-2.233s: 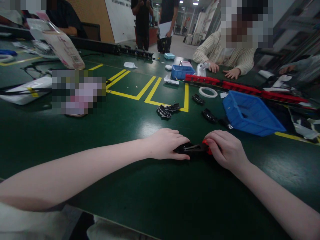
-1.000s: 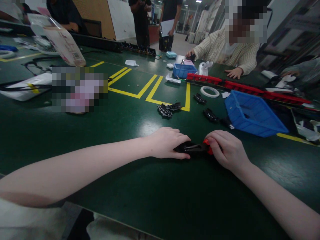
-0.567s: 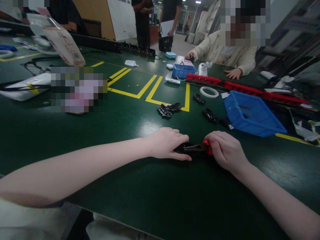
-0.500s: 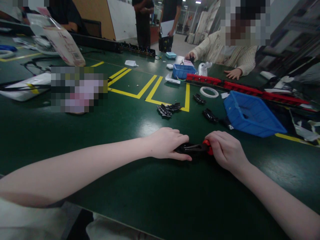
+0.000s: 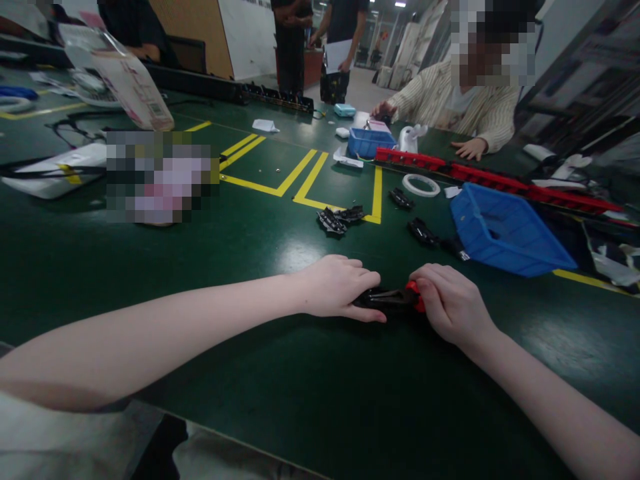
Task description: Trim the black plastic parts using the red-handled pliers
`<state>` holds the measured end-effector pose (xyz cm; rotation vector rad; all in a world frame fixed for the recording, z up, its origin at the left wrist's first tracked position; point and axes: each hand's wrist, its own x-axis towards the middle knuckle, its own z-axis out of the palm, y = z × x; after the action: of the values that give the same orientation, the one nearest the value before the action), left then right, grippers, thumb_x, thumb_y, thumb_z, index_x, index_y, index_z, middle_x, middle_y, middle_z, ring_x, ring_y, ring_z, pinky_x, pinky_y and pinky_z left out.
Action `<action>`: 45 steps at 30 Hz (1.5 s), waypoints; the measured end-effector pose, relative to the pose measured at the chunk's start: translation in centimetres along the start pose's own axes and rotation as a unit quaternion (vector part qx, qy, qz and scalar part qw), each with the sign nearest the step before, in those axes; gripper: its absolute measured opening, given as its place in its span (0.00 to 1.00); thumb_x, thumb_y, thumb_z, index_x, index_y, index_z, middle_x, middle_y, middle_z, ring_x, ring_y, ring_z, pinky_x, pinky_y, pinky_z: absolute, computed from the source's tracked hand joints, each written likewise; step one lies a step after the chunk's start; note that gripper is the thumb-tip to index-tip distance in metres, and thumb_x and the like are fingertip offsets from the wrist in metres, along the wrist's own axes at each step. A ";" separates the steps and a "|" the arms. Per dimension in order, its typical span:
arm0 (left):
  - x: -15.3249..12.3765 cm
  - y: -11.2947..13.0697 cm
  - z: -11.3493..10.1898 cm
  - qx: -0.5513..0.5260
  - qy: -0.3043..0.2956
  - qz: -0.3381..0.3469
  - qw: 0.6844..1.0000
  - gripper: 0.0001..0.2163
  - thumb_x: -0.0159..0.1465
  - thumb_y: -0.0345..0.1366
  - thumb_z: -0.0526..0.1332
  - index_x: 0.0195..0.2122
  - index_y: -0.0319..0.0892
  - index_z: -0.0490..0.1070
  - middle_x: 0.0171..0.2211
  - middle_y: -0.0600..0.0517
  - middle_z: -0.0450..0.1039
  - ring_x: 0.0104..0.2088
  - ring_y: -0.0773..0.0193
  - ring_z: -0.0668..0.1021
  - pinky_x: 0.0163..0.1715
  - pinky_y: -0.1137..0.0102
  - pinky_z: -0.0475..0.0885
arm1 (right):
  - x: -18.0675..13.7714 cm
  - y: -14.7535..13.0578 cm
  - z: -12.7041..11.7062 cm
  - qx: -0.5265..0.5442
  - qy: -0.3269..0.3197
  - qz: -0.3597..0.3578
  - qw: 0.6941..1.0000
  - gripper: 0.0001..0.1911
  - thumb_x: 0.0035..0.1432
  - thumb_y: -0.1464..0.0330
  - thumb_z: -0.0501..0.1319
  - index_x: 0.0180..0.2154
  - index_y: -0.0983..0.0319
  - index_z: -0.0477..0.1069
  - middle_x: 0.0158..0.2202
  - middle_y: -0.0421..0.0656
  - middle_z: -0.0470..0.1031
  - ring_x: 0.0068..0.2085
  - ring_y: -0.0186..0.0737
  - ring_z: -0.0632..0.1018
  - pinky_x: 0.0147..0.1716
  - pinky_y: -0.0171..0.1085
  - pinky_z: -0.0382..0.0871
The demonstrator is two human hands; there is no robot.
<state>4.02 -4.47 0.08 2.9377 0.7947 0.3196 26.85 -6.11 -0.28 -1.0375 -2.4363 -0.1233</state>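
In the head view my left hand (image 5: 337,287) is closed around a dark black part (image 5: 383,298) low over the table, its thumb below and its fingers above. My right hand (image 5: 453,300) wraps around a red handle-like piece (image 5: 414,295) that meets the right end of the black part. My palm hides most of this red piece, so its exact kind cannot be made out. Beyond my hands lie similar loose black parts, among them one at the centre (image 5: 331,221) and another to the right (image 5: 423,232).
A blue bin (image 5: 510,230) stands to the right, with a smaller blue bin (image 5: 370,143) farther back. A white tape ring (image 5: 421,185) lies before a long red strip (image 5: 480,175). A bottle (image 5: 135,87) stands at left. Across the table sits a person in a striped sleeve (image 5: 425,93).
The view has shifted slightly, moving the scene a little to the right. Both hands keep their holds on the black part and the red piece.
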 end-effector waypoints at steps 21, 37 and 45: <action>0.0 -0.1 0.0 -0.008 0.002 -0.004 1.000 0.22 0.61 0.57 0.55 0.35 0.40 0.67 0.27 0.51 0.71 0.28 0.62 0.73 0.25 0.71 0.60 | 0.2 0.2 0.1 0.002 -0.034 0.002 0.999 0.16 0.65 0.68 0.44 0.28 0.62 0.64 0.26 0.43 0.69 0.28 0.37 0.67 0.29 0.38 0.59; 0.0 -0.3 0.0 -0.028 -0.013 0.007 1.000 0.22 0.63 0.57 0.53 0.34 0.41 0.65 0.29 0.52 0.72 0.30 0.62 0.74 0.26 0.71 0.62 | -0.1 0.8 0.2 0.031 -0.010 0.014 0.999 0.16 0.65 0.65 0.46 0.28 0.60 0.67 0.26 0.42 0.71 0.27 0.37 0.70 0.26 0.37 0.62; 0.0 -0.2 0.1 -0.022 0.002 0.011 1.000 0.21 0.62 0.57 0.54 0.33 0.41 0.65 0.29 0.52 0.73 0.30 0.62 0.74 0.26 0.70 0.62 | 0.2 0.4 0.0 0.018 -0.011 0.004 1.000 0.16 0.65 0.66 0.46 0.28 0.60 0.66 0.25 0.42 0.71 0.26 0.37 0.70 0.25 0.37 0.62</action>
<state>3.95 -4.33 0.01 2.9082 0.7468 0.3405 27.05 -5.67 -0.23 -1.0375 -2.4448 -0.0666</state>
